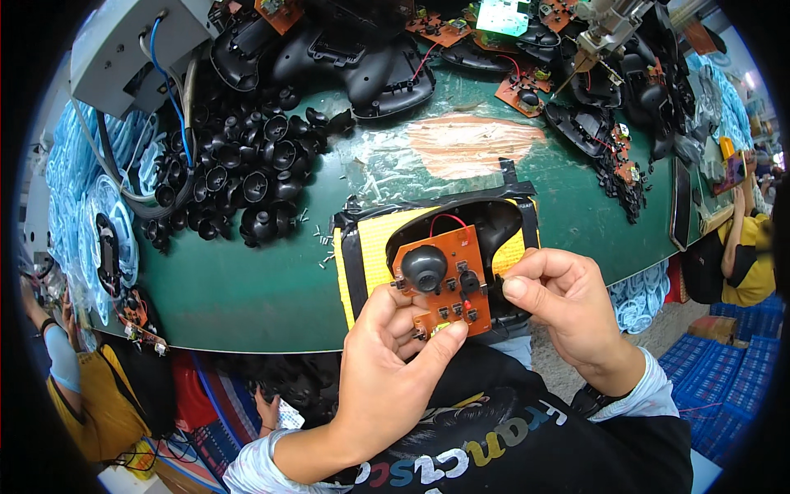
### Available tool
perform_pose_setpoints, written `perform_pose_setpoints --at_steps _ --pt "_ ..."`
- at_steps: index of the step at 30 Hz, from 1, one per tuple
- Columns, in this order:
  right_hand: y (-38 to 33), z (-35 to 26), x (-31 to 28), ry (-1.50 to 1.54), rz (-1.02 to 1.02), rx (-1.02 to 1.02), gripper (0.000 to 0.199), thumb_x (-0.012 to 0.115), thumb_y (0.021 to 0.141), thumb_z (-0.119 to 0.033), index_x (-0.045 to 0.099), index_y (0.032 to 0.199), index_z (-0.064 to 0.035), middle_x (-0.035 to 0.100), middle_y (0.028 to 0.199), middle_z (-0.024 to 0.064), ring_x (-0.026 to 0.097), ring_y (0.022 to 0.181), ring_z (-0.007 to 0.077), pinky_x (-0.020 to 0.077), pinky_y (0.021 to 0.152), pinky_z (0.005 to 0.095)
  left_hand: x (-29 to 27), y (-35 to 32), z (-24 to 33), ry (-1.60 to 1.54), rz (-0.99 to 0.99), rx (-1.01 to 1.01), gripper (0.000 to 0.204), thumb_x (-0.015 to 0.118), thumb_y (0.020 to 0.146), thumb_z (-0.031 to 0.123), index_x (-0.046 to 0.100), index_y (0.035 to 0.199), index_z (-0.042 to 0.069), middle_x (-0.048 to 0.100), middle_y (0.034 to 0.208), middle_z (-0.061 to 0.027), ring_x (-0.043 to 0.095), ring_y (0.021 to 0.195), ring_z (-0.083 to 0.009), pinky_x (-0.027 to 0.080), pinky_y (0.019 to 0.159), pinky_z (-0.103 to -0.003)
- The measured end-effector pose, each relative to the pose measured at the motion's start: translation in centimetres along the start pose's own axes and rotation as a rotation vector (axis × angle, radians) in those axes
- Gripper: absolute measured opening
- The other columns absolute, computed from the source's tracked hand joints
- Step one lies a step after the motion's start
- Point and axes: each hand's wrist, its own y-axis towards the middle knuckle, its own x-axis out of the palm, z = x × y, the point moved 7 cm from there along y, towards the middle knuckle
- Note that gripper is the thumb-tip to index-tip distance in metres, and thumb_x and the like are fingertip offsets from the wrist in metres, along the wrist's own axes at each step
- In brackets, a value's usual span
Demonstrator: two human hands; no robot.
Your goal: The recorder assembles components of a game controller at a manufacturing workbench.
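A green workbench [239, 300] bore a yellow pad [369, 239] under a black gamepad shell [495, 222]. Above, the left hand [388, 358] clamped an orange circuit board [451, 284]; beside it, the right hand's [576, 311] thumb and forefinger met, anything between indistinct.

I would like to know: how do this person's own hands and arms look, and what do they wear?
The left hand and the right hand are without gloves. The left sleeve and right sleeve are pale blue, wrinkled, and leave the wrists bare. A dark band shows by the right wrist; whether it is a watch, I cannot tell.
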Motion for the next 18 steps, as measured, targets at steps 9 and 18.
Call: perform_pose_setpoints --at_steps 9,18 --pt "0.4 -1.0 0.1 -0.067 0.007 -0.079 0.012 0.071 0.088 -0.003 0.068 0.097 0.0054 0.068 0.094 0.0064 0.063 0.087 0.0095 0.0506 0.083 0.0235 0.4 0.2 0.3 -0.014 -0.028 0.071 0.038 0.064 0.090 -0.002 0.046 0.123 -0.001 0.065 0.115 -0.0123 0.064 0.107 -0.0169 0.052 0.089 -0.029" --pt "0.6 -1.3 -0.1 -0.109 -0.037 -0.080 0.012 0.073 0.086 -0.003 0.070 0.094 0.0046 0.067 0.091 0.0055 0.062 0.086 0.0095 0.0492 0.081 0.0240 0.7 0.4 -0.1 -0.030 -0.053 0.100 0.038 0.063 0.090 -0.003 0.046 0.125 -0.003 0.062 0.120 -0.0144 0.062 0.112 -0.0189 0.051 0.092 -0.031"
